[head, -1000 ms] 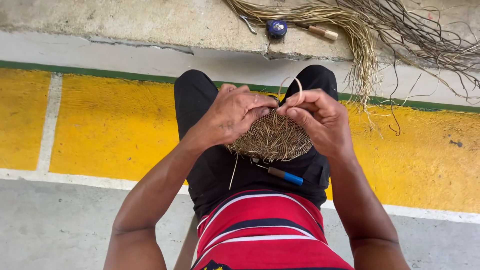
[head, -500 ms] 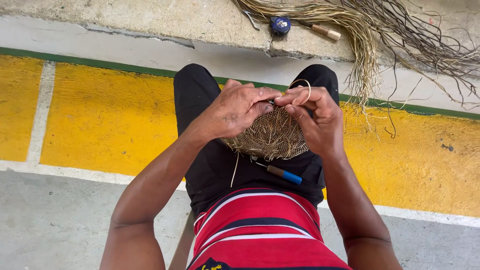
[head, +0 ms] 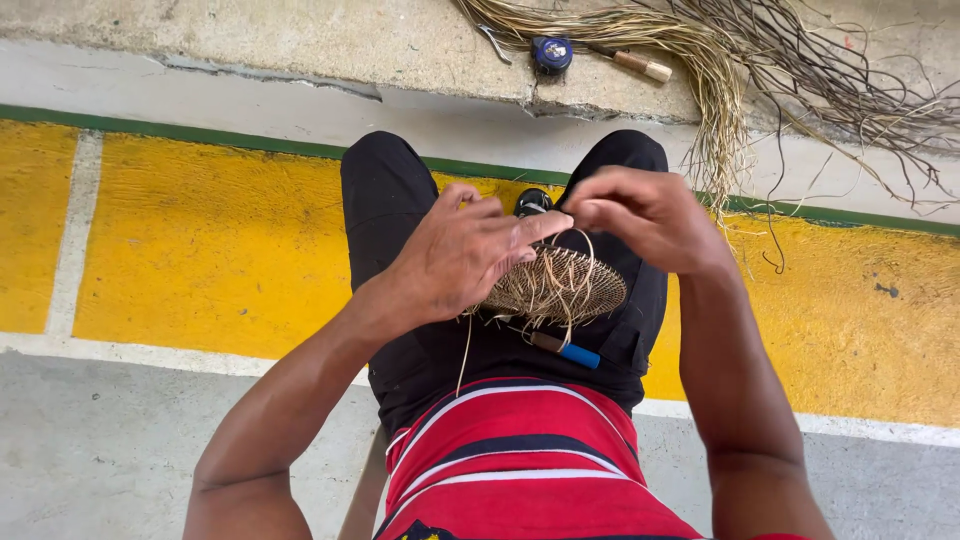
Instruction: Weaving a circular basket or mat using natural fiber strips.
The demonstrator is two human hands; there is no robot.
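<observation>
You are seated, looking down at your lap. Your left hand (head: pixel 460 255) rests on a small round woven disc (head: pixel 560 285) of tan fibre lying on your black shorts, its fingers closed over the disc's near edge. Your right hand (head: pixel 645 215) hovers just above the disc — its grip pinched on a thin fibre strand (head: pixel 585 262) that loops down into the weave. A blue-tipped tool (head: pixel 565 350) lies on your lap just below the disc. On the concrete ledge (head: pixel 300 45) ahead lies a bundle of dried fibres (head: pixel 720 60).
</observation>
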